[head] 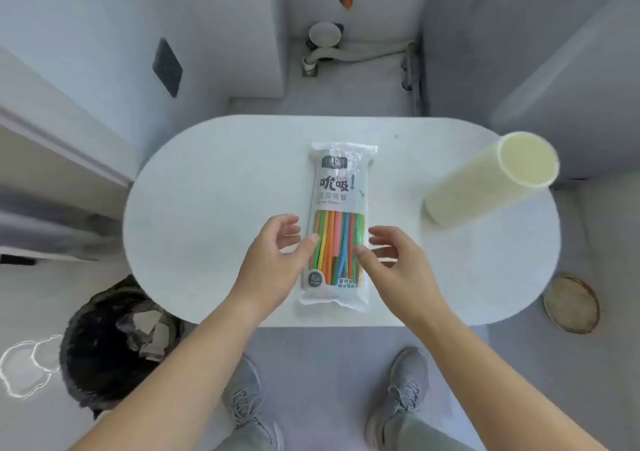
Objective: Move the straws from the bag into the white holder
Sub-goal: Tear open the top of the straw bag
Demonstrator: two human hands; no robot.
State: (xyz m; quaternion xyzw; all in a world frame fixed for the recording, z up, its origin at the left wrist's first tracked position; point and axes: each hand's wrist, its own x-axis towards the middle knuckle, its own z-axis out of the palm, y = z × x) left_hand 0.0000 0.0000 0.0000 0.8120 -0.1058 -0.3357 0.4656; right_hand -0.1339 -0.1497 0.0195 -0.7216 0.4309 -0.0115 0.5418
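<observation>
A sealed clear bag point(341, 187) of coloured straws point(337, 239) lies lengthwise in the middle of the white oval table point(207, 208). My left hand point(273, 260) is at the bag's left edge, thumb tip touching it, fingers loosely curved. My right hand point(391, 260) is at the bag's right edge, thumb tip on the plastic, fingers relaxed. Neither hand grips the bag. The white cylindrical holder point(485, 180) stands upright at the table's right side, its open mouth facing up and nothing visible inside.
A black bin point(117, 343) with paper scraps stands on the floor at the lower left of the table. A round metal lid point(571, 303) lies on the floor at the right. My two grey shoes are below the table's near edge. Walls and pipes are behind.
</observation>
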